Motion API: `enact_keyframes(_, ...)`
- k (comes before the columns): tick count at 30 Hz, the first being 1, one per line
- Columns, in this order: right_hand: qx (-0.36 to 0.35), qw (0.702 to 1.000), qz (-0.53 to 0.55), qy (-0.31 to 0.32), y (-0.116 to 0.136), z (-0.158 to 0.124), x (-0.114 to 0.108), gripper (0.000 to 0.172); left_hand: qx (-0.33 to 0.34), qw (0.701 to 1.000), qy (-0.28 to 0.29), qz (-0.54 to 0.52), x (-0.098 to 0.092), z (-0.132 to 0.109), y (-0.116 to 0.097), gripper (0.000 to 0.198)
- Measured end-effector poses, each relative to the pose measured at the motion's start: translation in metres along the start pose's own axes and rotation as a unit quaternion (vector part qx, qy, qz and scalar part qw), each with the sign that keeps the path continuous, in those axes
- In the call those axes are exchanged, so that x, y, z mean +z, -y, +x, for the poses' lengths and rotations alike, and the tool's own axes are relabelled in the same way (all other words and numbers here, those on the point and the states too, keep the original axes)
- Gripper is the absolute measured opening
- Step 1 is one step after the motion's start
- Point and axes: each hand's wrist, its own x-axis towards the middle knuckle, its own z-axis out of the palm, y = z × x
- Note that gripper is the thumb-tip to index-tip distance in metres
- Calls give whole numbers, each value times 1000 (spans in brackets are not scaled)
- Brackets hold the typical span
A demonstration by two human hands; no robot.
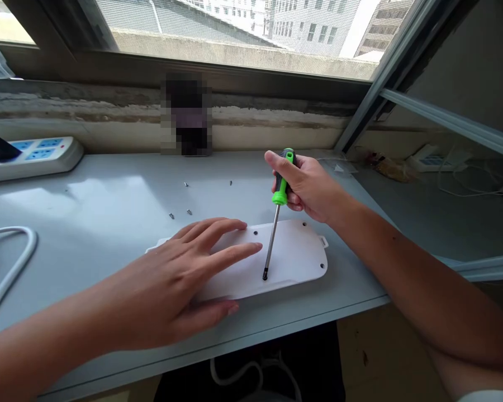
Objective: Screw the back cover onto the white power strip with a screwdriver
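A long white plastic casing (293, 251) with rounded ends and dark screw holes lies flat near the desk's front edge. My left hand (197, 265) rests on its left part, fingers spread and thumb along the near side. In my right hand (308, 181) is a screwdriver (280, 187) with a green and black handle, my fingers wrapped round it. Its shaft slants down and its dark tip meets a hole near the casing's front edge. Behind the casing lie several small screws (189, 212) on the desk.
A white power strip (62, 156) with a black plug (0, 148) stands at the back left. A white cable (12, 279) curls at the left edge. The grey desk (88, 234) meets a window wall behind and a metal-framed partition (452, 120) on the right.
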Motion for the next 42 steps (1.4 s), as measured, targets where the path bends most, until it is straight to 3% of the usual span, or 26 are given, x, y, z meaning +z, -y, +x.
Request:
enact_keyframes(10, -5, 1000, -9, -10, -5, 4, -2, 68, 50, 998, 8, -34, -5, 5, -5, 53)
enact_keyframes(15, -5, 1000, -5, -24, -5, 6, -2, 61, 40, 998, 0, -38, -4, 3, -7, 46)
enact_keyframes(22, -111, 984, 60, -129, 1, 14, -12, 51, 31, 998, -8, -51, -1, 2, -5, 45)
enact_keyframes(29, -161, 964, 83, -196, -11, 31, -22, 38, 56, 998, 12, -32, -5, 6, -4, 47)
enact_keyframes(37, -161, 969, 87, -168, -29, 33, -8, 58, 61, 998, 16, -16, -8, 5, -6, 43)
enact_keyframes(42, -147, 971, 98, -160, -29, 30, -5, 55, 64, 998, 5, -28, -7, 5, -6, 43)
